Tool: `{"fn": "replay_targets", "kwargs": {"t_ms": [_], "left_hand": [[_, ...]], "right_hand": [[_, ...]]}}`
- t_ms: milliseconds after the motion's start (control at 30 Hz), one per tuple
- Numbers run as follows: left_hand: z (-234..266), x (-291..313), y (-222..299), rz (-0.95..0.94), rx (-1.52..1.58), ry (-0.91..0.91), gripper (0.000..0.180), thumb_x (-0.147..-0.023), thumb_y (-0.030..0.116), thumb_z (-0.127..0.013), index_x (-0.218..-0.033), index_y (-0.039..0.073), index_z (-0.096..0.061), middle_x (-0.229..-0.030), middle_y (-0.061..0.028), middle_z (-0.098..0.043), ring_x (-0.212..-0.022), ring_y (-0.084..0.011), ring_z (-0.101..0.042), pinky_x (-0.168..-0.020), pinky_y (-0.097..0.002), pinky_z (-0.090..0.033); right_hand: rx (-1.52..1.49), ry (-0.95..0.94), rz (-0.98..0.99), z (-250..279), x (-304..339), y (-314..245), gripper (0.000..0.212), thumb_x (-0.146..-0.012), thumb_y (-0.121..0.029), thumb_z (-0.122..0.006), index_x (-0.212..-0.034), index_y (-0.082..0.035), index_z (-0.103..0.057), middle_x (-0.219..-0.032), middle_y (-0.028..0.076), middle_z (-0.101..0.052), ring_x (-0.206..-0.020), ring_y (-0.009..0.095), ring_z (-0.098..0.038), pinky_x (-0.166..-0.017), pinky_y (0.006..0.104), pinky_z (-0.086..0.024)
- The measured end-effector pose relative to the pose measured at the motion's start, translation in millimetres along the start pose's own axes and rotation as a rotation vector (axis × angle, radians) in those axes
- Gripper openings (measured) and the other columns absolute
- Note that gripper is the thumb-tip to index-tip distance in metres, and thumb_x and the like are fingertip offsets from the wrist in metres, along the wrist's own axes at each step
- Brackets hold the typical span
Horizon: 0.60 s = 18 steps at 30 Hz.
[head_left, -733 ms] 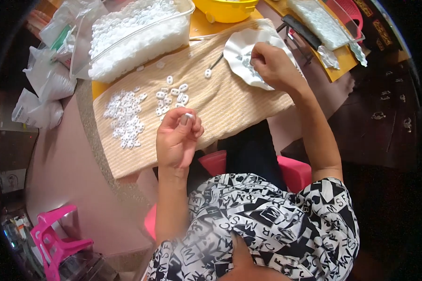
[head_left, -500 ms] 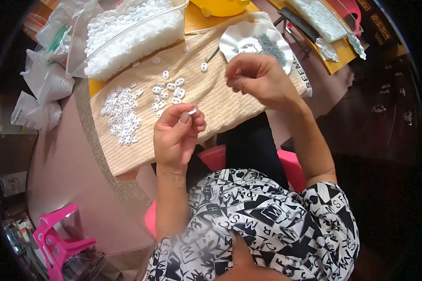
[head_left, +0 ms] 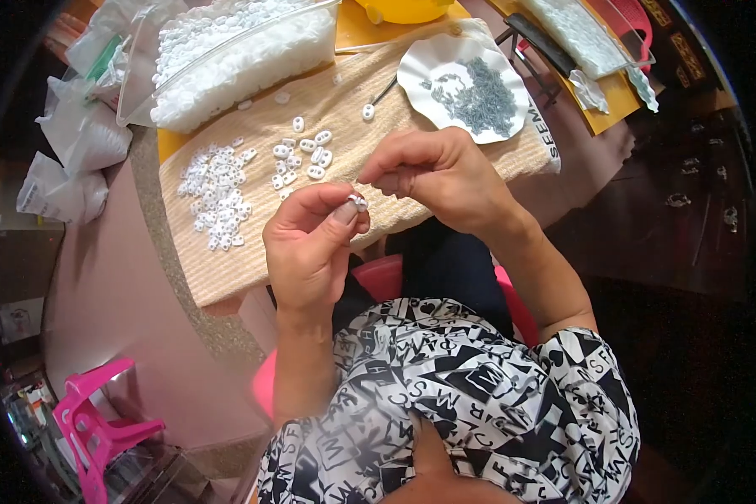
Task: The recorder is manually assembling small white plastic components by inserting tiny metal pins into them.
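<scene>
In the head view, a beige cloth [head_left: 235, 281] is spread over a yellow table [head_left: 173, 144], perhaps so that small parts are kept from sliding. A clear bin [head_left: 136, 92], filled with white pieces, is set toward the back left, where elbow room seems to be left free. Nearer, a pile of white pieces [head_left: 218, 197] and a looser group of two-holed ovals [head_left: 315, 153] are laid within reach of the left hand [head_left: 309, 248]. By that hand a small white piece [head_left: 359, 203] is pinched between thumb and fingertip, its end left exposed, probably for access. The right hand [head_left: 445, 181] is held just beside it, thumb and fingers drawn together; whether anything is gripped there cannot be told. Slender grey parts [head_left: 483, 101] are gathered on a ruffled white plate [head_left: 417, 71] at the right, presumably so that scattering is avoided.
</scene>
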<state>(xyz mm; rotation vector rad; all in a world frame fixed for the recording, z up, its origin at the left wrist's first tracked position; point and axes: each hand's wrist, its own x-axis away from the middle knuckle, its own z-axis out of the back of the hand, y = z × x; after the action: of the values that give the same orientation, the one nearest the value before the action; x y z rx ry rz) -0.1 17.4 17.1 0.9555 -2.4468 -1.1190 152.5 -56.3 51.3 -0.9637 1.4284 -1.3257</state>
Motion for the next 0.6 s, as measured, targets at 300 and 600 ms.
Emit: {"fn": "replay_targets", "kwargs": {"t_ms": [300, 600], "left_hand": [[-4.7, 3.9, 3.4, 0.070, 0.023, 0.088, 0.015, -0.079, -0.004, -0.055, -0.093, -0.005, -0.056, -0.079, -0.0117, -0.060, -0.067, -0.0162, -0.060, -0.059, -0.0249, -0.052], [-7.2, 6.1, 3.8, 0.042, -0.027, 0.083, 0.014, -0.079, -0.003, -0.056, -0.093, -0.007, -0.056, -0.078, -0.0126, -0.060, -0.066, -0.0165, -0.061, -0.057, -0.0246, -0.053]], "right_hand": [[-0.108, -0.024, -0.149, -3.7, 4.1, -5.9, 0.027, -0.076, 0.001, -0.060, -0.100, 0.003, -0.049, -0.077, 0.003, -0.057, -0.072, 0.006, -0.053, -0.065, 0.0192, -0.044], [-0.119, -0.010, -0.129, -7.6, 5.2, -8.0, 0.023, -0.072, 0.006, -0.058, -0.093, 0.004, -0.048, -0.072, 0.005, -0.056, -0.067, 0.008, -0.055, -0.061, 0.0203, -0.045]]}}
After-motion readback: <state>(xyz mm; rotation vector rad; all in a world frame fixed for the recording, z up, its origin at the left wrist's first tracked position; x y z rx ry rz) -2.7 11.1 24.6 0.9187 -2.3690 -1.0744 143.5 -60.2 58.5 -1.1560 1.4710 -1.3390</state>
